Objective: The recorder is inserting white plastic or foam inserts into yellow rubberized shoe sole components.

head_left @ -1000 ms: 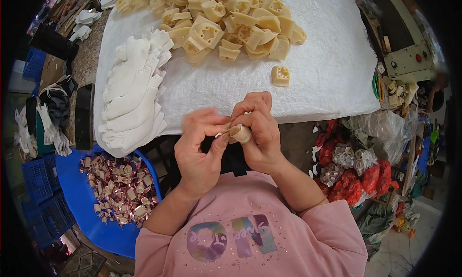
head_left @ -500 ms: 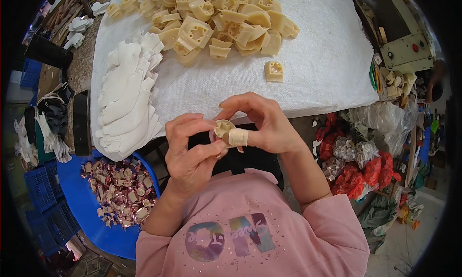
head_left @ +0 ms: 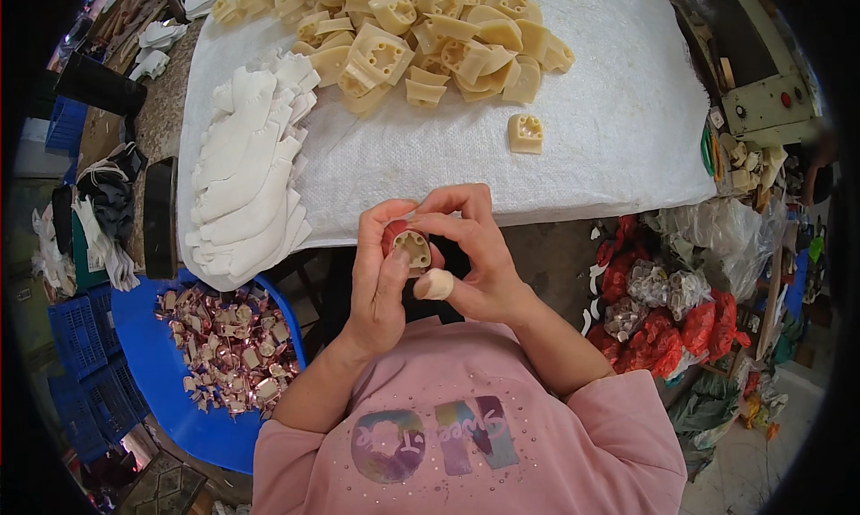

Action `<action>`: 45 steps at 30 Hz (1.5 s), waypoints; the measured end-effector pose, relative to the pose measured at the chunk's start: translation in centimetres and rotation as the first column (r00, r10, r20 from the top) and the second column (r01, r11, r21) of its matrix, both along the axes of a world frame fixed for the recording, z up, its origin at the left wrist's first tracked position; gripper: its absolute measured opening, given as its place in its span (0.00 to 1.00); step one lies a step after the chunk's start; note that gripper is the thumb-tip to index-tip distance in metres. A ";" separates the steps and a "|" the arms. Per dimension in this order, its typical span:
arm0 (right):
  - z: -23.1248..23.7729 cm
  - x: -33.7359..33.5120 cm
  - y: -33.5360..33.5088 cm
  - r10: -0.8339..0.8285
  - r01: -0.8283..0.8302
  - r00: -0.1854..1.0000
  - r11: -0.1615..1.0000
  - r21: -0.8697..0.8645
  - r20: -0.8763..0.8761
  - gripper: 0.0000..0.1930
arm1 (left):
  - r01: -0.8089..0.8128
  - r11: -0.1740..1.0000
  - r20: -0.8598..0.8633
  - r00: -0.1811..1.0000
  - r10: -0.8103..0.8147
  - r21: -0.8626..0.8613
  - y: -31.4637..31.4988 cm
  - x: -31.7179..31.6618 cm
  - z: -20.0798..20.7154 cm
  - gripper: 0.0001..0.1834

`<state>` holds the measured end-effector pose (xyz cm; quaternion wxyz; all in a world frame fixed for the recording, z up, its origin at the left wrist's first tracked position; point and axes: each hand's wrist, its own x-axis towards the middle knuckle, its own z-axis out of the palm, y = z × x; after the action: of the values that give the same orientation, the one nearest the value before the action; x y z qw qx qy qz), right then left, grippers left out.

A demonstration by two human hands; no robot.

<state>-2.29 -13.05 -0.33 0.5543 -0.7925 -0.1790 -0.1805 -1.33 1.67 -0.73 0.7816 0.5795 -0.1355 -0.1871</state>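
Observation:
A small beige shoe heel block [head_left: 413, 251] with holes in its face sits between my hands, just off the table's near edge. Shiny dark-pink covering shows around its upper left side. My left hand [head_left: 378, 269] grips it, thumb against the face and fingers behind. Curled fingers of my right hand [head_left: 470, 255] rest along the block's top and right side; that thumb, wrapped in beige tape, stands apart from it. Part of the block's back is hidden by my fingers. On the white-covered table [head_left: 403, 170] ahead, one single beige heel block [head_left: 526, 133] stands alone.
Beyond lies a heap of beige heel blocks [head_left: 448, 40]. A fanned stack of white cut pieces [head_left: 246, 170] lies at left. Below it, a blue tub [head_left: 170, 399] holds many pink-covered pieces [head_left: 237, 349]. Red and clear plastic bags [head_left: 658, 331] crowd the floor at right.
The heel block has turned, so its dark-pink side now shows. My left hand has closed around it with fingers upright. My right thumb has come away from the block.

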 end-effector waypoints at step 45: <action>-0.4 -0.2 0.5 0.435 -0.126 0.800 0.796 0.592 -0.414 0.26 | 0.029 0.899 -0.214 0.968 -0.134 -0.436 0.0 0.9 0.2 0.46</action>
<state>-2.51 -12.52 -0.77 0.8013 -0.5857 -0.0813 0.0908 -0.42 1.63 -0.55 0.8919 0.3601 -0.1028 -0.2536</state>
